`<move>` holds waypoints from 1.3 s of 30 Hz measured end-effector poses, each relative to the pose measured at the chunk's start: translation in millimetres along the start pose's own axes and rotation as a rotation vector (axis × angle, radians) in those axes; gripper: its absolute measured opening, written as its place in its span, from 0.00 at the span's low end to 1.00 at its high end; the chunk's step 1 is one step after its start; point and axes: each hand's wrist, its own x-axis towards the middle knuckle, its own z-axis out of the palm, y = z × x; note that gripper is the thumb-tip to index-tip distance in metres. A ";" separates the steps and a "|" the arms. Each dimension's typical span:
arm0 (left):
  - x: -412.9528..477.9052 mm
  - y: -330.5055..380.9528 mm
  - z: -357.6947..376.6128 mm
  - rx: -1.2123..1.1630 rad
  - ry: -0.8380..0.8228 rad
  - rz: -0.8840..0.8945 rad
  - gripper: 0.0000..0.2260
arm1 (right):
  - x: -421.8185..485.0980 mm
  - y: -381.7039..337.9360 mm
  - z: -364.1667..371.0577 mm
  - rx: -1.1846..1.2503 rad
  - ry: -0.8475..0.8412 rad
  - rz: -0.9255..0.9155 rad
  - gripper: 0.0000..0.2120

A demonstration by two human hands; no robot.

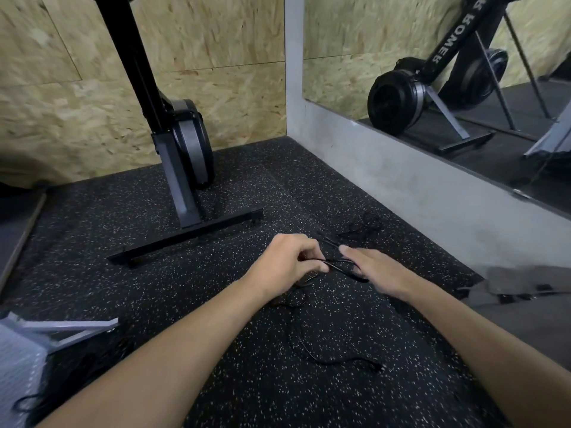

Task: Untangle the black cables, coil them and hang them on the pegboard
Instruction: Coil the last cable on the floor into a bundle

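Thin black cables (332, 261) lie on the speckled black rubber floor in front of me. My left hand (290, 261) pinches a strand of the cable between thumb and curled fingers. My right hand (369, 267) holds the same bundle just to the right, fingers wrapped under it. From my hands one strand runs away to a small tangle (361, 228) near the wall. Another strand (324, 353) trails toward me and ends in a plug. A white pegboard (18, 356) lies at the lower left with more black cable (77, 362) beside it.
A rowing machine stands upright at the back; its flat black foot (188, 236) lies left of my hands. A grey concrete ledge (432, 186) with a mirror above runs along the right. A grey object (522, 282) lies at the right edge.
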 end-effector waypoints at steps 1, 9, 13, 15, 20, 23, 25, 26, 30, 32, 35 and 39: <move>0.4 -1.0 -0.3 0.001 0.020 0.004 0.05 | -1.8 1.2 2.1 0.005 -0.055 -0.006 0.50; 0.2 -4.1 -5.2 0.080 0.084 0.006 0.04 | -12.3 -11.0 5.2 -0.128 -0.203 -0.236 0.40; -1.2 -2.6 -6.6 0.072 0.083 -0.013 0.15 | -12.2 -8.3 8.9 -0.186 -0.227 -0.247 0.26; -0.8 -4.6 -6.2 0.090 0.076 0.017 0.15 | -8.4 -1.8 9.1 -0.182 -0.224 -0.254 0.21; -3.4 -19.2 -12.9 0.074 0.147 -0.060 0.13 | -4.1 7.3 -0.5 0.007 -0.131 -0.211 0.16; -9.3 -32.9 -13.9 -0.078 -0.017 -0.244 0.13 | -3.9 11.6 -7.8 0.184 -0.078 -0.167 0.16; -13.2 -39.8 -8.8 -0.075 -0.137 -0.305 0.15 | -3.6 11.9 -10.1 0.299 -0.081 -0.141 0.15; -14.5 -40.5 -5.9 -0.057 -0.156 -0.311 0.13 | -2.8 12.1 -9.9 0.341 -0.094 -0.138 0.14; -11.6 -34.2 -1.0 -0.060 -0.056 -0.328 0.05 | -2.9 10.0 -8.9 0.496 -0.145 -0.142 0.12; -7.4 -31.3 -3.9 -0.164 0.001 -0.355 0.06 | -3.2 9.7 -11.3 0.448 -0.097 -0.169 0.14; 0.9 -20.4 -8.8 -0.495 0.090 -0.397 0.08 | -2.4 15.4 -15.0 0.054 0.059 -0.292 0.23; 9.1 -2.2 -9.9 -0.821 0.202 -0.447 0.10 | -3.3 17.8 -9.1 -0.024 0.079 -0.389 0.21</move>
